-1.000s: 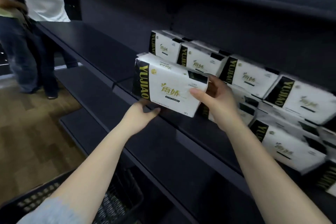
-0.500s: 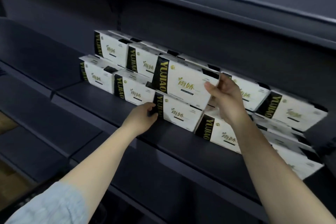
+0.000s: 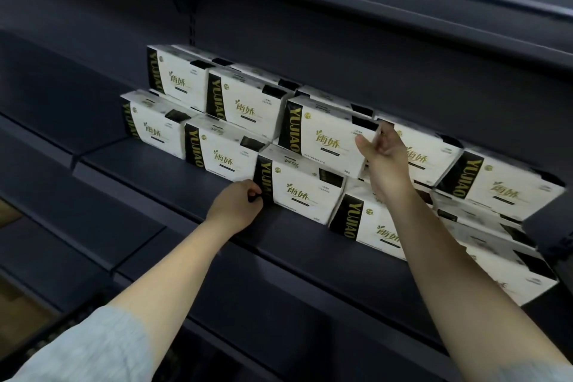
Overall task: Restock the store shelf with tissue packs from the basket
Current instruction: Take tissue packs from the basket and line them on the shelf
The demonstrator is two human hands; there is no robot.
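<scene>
There is only one view, from a camera on the person's head. It looks forward and slightly down at the dark shelf (image 3: pixel 192 183), from near, about an arm's reach away. The picture is tilted, so the shelf edge runs from upper left to lower right. Both forearms enter from the bottom edge.

The person wears a light grey, softly ribbed sleeve (image 3: pixel 83 347) on the left arm, ending above the elbow; both forearms are bare; the left hand (image 3: pixel 237 206) and right hand (image 3: pixel 383 161) carry no gloves, rings or watch.
</scene>
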